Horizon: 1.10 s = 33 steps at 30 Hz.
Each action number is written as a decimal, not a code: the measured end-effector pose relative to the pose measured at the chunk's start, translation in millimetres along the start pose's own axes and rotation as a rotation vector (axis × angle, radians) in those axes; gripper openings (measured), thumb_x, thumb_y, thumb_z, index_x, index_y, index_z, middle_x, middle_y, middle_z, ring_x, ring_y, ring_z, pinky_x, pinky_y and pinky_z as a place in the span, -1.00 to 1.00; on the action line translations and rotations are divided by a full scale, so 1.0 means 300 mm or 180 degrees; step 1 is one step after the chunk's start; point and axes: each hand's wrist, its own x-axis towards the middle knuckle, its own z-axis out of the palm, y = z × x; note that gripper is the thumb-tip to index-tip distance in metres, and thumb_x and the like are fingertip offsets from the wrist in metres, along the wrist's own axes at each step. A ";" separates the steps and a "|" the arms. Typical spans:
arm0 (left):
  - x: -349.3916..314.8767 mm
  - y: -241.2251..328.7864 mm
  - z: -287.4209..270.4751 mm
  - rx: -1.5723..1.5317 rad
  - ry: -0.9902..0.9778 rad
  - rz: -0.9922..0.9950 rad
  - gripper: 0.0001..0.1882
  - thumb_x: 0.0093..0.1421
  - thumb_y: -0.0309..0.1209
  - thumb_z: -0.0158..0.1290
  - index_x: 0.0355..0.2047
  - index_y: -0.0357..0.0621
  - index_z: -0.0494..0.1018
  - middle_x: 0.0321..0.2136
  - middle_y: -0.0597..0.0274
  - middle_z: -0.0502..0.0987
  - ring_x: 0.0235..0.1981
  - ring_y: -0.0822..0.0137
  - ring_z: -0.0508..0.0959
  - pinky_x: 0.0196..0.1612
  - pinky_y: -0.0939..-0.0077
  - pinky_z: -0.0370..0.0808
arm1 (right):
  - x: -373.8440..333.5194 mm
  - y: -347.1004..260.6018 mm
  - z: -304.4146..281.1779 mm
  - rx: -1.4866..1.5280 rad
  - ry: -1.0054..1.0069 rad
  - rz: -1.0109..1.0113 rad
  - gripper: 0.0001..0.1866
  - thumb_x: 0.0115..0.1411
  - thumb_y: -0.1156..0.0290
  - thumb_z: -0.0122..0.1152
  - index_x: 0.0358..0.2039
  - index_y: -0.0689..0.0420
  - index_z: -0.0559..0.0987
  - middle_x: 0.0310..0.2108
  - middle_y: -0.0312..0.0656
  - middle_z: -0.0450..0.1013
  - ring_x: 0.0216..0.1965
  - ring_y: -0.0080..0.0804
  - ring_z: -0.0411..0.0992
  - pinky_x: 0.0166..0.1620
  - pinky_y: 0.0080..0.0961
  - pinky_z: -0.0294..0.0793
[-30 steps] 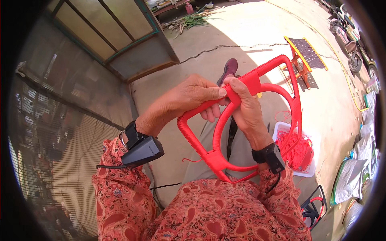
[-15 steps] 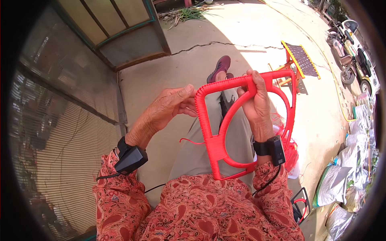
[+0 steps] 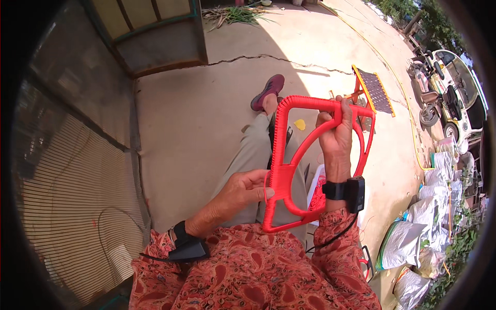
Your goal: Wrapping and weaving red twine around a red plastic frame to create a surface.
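A rectangular frame (image 3: 281,182), closely wrapped in red plastic strip, stands tilted above my lap; a ring shape is set inside it. My right hand (image 3: 337,142) grips its upper bar near the right end, fingers wrapped round it. At the frame's lower left side, my left hand (image 3: 243,192) is closed, thumb and forefinger pinching a thin red strip (image 3: 266,179) beside the wide wrapped patch where the ring meets the side bar. My left hand's other fingers are partly hidden behind the frame.
Beyond my right wrist, a white tub (image 3: 311,190) holds tangled red strip. A woven-top folding stool (image 3: 376,93) stands at the far right, with parked scooters (image 3: 431,106) beyond. Filled white sacks (image 3: 405,240) line the right side. A mesh-panelled wall (image 3: 77,196) rises at left.
My left hand has moved down from the frame's upper left corner to its lower left side and taken hold of the loose strip. My right hand keeps its grip; the frame has turned slightly.
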 end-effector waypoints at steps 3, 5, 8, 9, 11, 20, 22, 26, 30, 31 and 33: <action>0.023 -0.013 0.028 -0.0189 -0.0010 0.0327 -0.58 0.25 -0.36 0.11 0.06 -0.29 0.38 -0.14 0.27 0.53 -0.17 0.55 0.50 -0.06 0.56 0.45 | -0.003 -0.014 0.044 0.0190 -0.0047 -0.0004 -0.76 0.19 0.36 0.28 -0.21 0.18 0.47 -0.34 -0.25 0.42 -0.37 -0.53 0.38 -0.47 -0.67 0.38; 0.054 -0.029 0.038 0.0106 0.0149 0.0828 -0.57 0.24 -0.31 0.13 0.04 -0.30 0.38 -0.19 0.22 0.54 -0.19 0.49 0.54 -0.12 0.56 0.50 | -0.005 -0.021 0.071 0.0270 -0.0089 -0.0051 -0.76 0.19 0.36 0.28 -0.21 0.19 0.46 -0.33 -0.23 0.42 -0.37 -0.52 0.39 -0.46 -0.67 0.42; 0.068 -0.021 0.062 -0.0297 0.0302 0.0811 -0.60 0.27 -0.29 0.09 0.01 -0.30 0.38 -0.24 0.16 0.55 -0.25 0.42 0.59 -0.18 0.52 0.55 | -0.008 -0.029 0.092 0.0212 -0.0092 -0.0171 -0.71 0.19 0.35 0.28 -0.17 0.20 0.44 -0.30 -0.23 0.41 -0.37 -0.49 0.41 -0.41 -0.64 0.49; 0.072 -0.015 0.058 -0.0282 0.0281 0.0869 -0.60 0.27 -0.29 0.09 0.01 -0.30 0.38 -0.24 0.16 0.55 -0.25 0.42 0.59 -0.18 0.52 0.55 | -0.007 -0.034 0.100 0.0204 -0.0150 -0.0193 -0.71 0.19 0.35 0.28 -0.17 0.20 0.44 -0.30 -0.23 0.41 -0.37 -0.49 0.41 -0.41 -0.64 0.49; 0.056 -0.003 0.046 -0.0376 0.0381 0.0962 -0.63 0.29 -0.31 0.06 0.00 -0.31 0.38 -0.27 0.10 0.56 -0.34 0.38 0.60 -0.25 0.50 0.57 | -0.032 -0.018 0.144 0.0176 0.0108 -0.0230 -0.70 0.19 0.34 0.29 -0.16 0.19 0.43 -0.31 -0.24 0.41 -0.36 -0.49 0.41 -0.41 -0.65 0.48; -0.005 0.127 -0.005 -0.0051 0.0355 0.1122 -0.65 0.30 -0.36 0.03 -0.01 -0.34 0.38 -0.33 0.11 0.57 -0.35 0.35 0.60 -0.23 0.45 0.58 | -0.179 0.000 0.225 -0.0841 -0.0477 0.0133 -0.55 0.30 0.07 0.09 -0.03 0.21 0.45 -0.18 -0.13 0.48 -0.18 -0.38 0.47 -0.19 -0.51 0.51; -0.015 0.129 -0.022 -0.0046 0.0334 0.1146 -0.66 0.30 -0.33 0.03 -0.02 -0.33 0.40 -0.33 0.15 0.57 -0.36 0.40 0.59 -0.25 0.50 0.56 | -0.225 -0.015 0.217 -0.1339 -0.0708 0.0422 -0.57 0.32 0.09 0.07 -0.07 0.24 0.47 -0.24 -0.12 0.50 -0.24 -0.38 0.48 -0.23 -0.51 0.51; -0.024 0.129 -0.050 0.0056 0.0262 0.1092 -0.67 0.28 -0.37 0.04 -0.03 -0.34 0.40 -0.32 0.12 0.57 -0.35 0.36 0.60 -0.23 0.46 0.58 | -0.278 -0.051 0.131 -0.2723 -0.1531 0.1213 -0.62 0.33 0.18 0.04 -0.25 0.31 0.53 -0.43 -0.13 0.51 -0.43 -0.41 0.49 -0.34 -0.52 0.49; -0.059 0.166 -0.045 -0.0001 0.0355 0.1033 -0.67 0.27 -0.38 0.06 -0.03 -0.34 0.41 -0.32 0.11 0.58 -0.34 0.36 0.60 -0.24 0.47 0.58 | -0.348 -0.058 0.190 -0.3284 -0.1793 0.1223 -0.67 0.31 0.26 0.08 -0.38 0.31 0.55 -0.52 -0.18 0.49 -0.50 -0.48 0.45 -0.37 -0.58 0.43; -0.061 0.169 -0.048 0.0030 0.0309 0.1018 -0.67 0.27 -0.37 0.06 -0.03 -0.34 0.41 -0.32 0.11 0.58 -0.34 0.35 0.61 -0.25 0.47 0.58 | -0.356 -0.061 0.205 -0.3284 -0.1796 0.1229 -0.67 0.31 0.26 0.08 -0.38 0.31 0.55 -0.52 -0.18 0.49 -0.50 -0.48 0.45 -0.37 -0.58 0.43; -0.065 0.180 -0.050 0.0064 0.0267 0.1006 -0.67 0.27 -0.37 0.07 -0.03 -0.34 0.41 -0.32 0.10 0.58 -0.34 0.35 0.61 -0.25 0.47 0.58 | -0.375 -0.071 0.241 -0.3427 -0.2158 0.1200 -0.74 0.29 0.33 0.12 -0.33 0.32 0.56 -0.50 -0.20 0.50 -0.47 -0.50 0.46 -0.35 -0.59 0.45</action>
